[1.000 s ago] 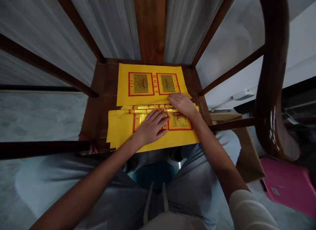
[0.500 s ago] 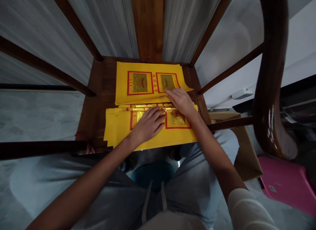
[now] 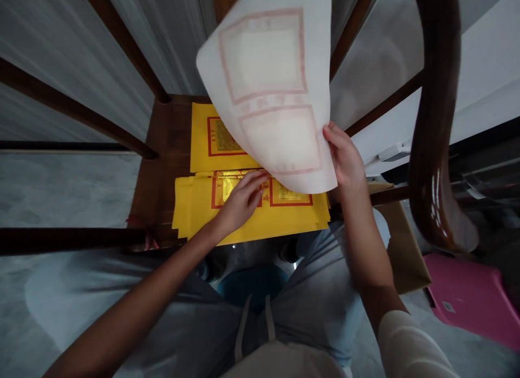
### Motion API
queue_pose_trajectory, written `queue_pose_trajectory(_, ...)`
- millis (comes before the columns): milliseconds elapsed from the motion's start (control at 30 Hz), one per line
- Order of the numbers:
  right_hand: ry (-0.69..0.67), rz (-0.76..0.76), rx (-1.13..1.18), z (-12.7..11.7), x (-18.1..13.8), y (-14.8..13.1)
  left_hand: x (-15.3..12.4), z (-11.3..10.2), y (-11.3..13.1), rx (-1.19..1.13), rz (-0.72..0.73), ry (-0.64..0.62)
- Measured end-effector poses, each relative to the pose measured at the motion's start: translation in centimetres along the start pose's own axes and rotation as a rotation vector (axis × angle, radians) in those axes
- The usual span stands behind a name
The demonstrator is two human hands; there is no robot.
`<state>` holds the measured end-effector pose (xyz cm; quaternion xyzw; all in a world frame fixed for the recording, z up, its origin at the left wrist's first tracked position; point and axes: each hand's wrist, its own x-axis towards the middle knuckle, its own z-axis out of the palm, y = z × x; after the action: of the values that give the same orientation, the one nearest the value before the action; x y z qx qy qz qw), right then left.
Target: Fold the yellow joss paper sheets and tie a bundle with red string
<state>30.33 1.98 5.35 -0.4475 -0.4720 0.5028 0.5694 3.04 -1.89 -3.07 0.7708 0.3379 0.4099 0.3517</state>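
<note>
My right hand (image 3: 346,157) pinches the edge of one paper sheet (image 3: 272,80) and holds it lifted, its pale back facing me with red frames showing through. My left hand (image 3: 241,200) lies flat, fingers stretched, on the near stack of yellow sheets (image 3: 195,210) printed with red and gold frames. A second yellow stack (image 3: 203,139) lies behind it on the wooden chair seat (image 3: 162,161). The raised sheet hides most of that far stack.
Dark wooden chair rails (image 3: 73,118) and a curved armrest (image 3: 434,123) ring the seat. A cardboard box (image 3: 402,248) and a pink stool (image 3: 475,297) stand at the right. My knees in grey trousers frame a blue bin (image 3: 252,286) below.
My right hand has taken the top sheet off the far stack and lifted it up towards me. My left hand stays pressed on the near stack.
</note>
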Motion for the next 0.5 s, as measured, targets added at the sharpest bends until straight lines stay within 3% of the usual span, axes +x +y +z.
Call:
queue_pose_trajectory(100, 0.103, 0.153, 0.152, -1.0, -1.5, 2.2, 0.5, -0.6, 1.0, -0.481, -0.304, 0.101)
queue_pose_trajectory(233, 0.289, 0.316, 0.127, -2.1, -4.7, 5.2, 1.5, -3.1, 1.9, -1.015, -0.649, 0.073)
queue_pose_trajectory(367, 0.281, 0.28, -0.161, -2.4, -7.6, 5.6, 2.4, -5.2, 2.5, -1.089, -0.776, 0.105)
queue_pose_trajectory(500, 0.248, 0.301, -0.315, -2.4, -8.8, 5.6, 2.7, -5.1, 2.4, -1.053, -0.825, 0.19)
